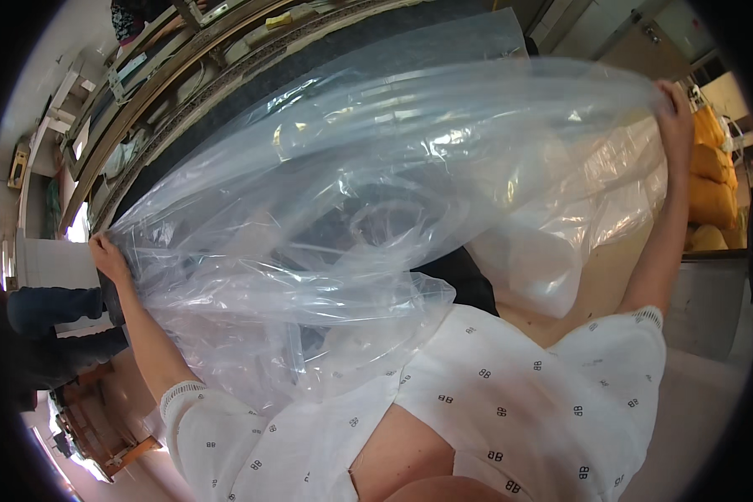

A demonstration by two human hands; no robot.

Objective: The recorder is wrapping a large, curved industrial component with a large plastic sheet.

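Clear plastic film (309, 243): thin, smooth, high gloss, crinkled throughout; bright streaky highlights on the folds, slightly milky where layers overlap. Fine, sharp creases converge at the left hand (109, 255); broader, softer folds run to the right hand (676, 121). Table (351, 38): dark top, matt, dull beside the film. Long rails (138, 125) beyond the table's far edge: brownish, worn, low sheen; metal or wood, cannot tell. Shirt (519, 376): white cloth, matt, small dark print; openwork trim at the sleeve ends. Bystander's trousers (54, 309): dark blue cloth, matt. Orange-yellow pile (711, 180): soft-looking, creased, material unclear.
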